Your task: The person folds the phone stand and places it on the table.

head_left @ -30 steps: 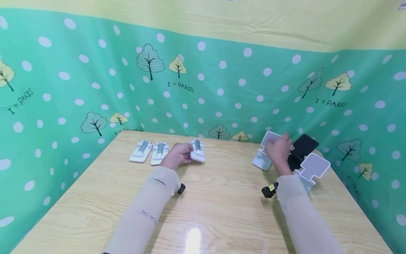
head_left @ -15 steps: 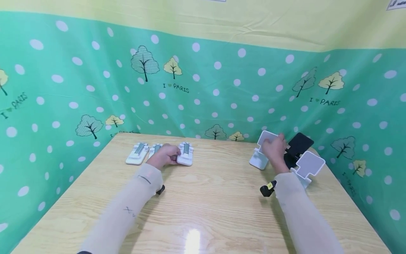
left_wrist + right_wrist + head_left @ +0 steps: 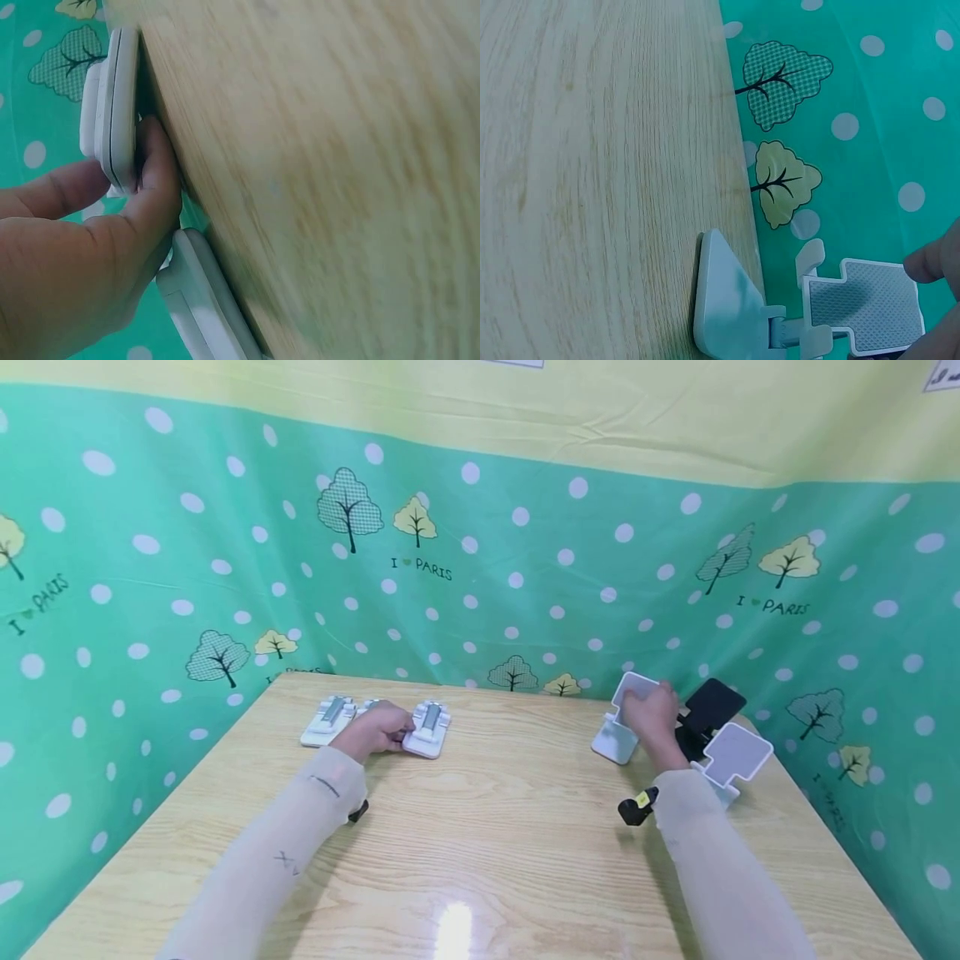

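My left hand pinches the edge of a folded white phone stand, thumb and fingers on either side of it. In the left wrist view that folded stand is close over the table, with a finger under its base. Behind the hand, a second folded stand is mostly hidden; another folded stand lies at the left end of the row. My right hand holds the upper plate of an unfolded white phone stand. Its grey-padded plate shows in the right wrist view, fingers at its edge.
Right of the right hand stand an unfolded black phone stand and another unfolded white stand. A green printed curtain hangs behind the wooden table, right at its back edge.
My left hand has moved left with the folded stand, bringing it closer to the other two folded ones and turning it slightly. The right hand keeps its hold on the unfolded stand.
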A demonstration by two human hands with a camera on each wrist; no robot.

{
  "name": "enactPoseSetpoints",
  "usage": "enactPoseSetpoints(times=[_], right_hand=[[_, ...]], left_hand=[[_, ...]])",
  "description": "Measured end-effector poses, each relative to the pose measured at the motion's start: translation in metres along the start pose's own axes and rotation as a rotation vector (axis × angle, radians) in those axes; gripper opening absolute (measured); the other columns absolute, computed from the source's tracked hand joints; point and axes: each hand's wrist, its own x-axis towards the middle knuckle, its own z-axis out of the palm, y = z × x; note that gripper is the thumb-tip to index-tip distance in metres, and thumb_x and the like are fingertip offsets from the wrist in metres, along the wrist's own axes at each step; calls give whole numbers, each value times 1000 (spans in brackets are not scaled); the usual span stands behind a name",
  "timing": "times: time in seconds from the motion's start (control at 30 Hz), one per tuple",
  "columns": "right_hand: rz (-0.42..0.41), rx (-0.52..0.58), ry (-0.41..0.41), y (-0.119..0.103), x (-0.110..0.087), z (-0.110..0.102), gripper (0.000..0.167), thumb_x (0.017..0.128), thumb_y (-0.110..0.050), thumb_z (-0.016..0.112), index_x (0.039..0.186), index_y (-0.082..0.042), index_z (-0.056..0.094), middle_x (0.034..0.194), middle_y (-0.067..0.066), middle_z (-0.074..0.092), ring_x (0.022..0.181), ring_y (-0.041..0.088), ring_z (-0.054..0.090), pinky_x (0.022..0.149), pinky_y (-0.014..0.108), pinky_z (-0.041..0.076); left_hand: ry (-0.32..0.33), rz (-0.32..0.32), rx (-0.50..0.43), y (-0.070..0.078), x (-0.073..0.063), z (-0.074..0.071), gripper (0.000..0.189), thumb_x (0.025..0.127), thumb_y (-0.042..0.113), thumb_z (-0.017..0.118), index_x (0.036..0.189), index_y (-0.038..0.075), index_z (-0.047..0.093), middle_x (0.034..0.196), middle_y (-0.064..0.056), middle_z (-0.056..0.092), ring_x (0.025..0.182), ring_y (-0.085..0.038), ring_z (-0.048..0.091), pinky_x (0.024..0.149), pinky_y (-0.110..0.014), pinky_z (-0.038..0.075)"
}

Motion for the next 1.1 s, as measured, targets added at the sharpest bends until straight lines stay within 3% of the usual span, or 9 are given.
enactPoseSetpoints(times=[0.2,0.43,0.63,0.77,0.93,1.1], right_hand=[[5,-16,-20,-1,-1,-2,77,101,-23,48,159,7,8,153,34,27,141,47,31,119,57,33],[-29,-85,-6,-2,1,-7,66,98,-19,48,151,15,28,143,35,35,131,47,38,115,57,38],[-34,-90,3,1,2,-8,69,90,-4,48,153,11,27,143,35,36,130,48,39,114,57,39],[-30,-90,6,3,2,-9,70,88,-1,49,154,9,27,144,35,36,131,48,39,113,58,40],[-49,-89,9,2,2,-10,68,87,-1,48,152,9,32,143,35,39,131,47,40,112,59,40],[-50,-92,1,2,0,-11,65,88,0,47,151,8,33,143,34,45,132,48,43,111,60,42]], left_hand=[[-7,0,34,-1,-1,-6,59,94,-9,52,150,-12,33,113,-17,53,95,-24,57,93,-40,58],[39,10,69,2,-3,-9,57,92,-10,53,146,-14,35,99,-13,55,76,-18,57,71,-30,60],[81,26,104,4,-4,-8,68,90,-11,52,152,-14,23,103,-15,50,74,-18,55,63,-27,58],[131,44,188,6,-2,-6,62,89,-11,50,147,-16,30,113,-19,49,78,-21,55,59,-26,58],[202,60,327,12,-2,-7,57,88,-10,48,143,-18,36,128,-26,50,94,-28,57,65,-26,58],[239,66,422,14,-4,-5,52,88,-4,47,139,-16,42,127,-27,52,106,-34,54,77,-30,56]])
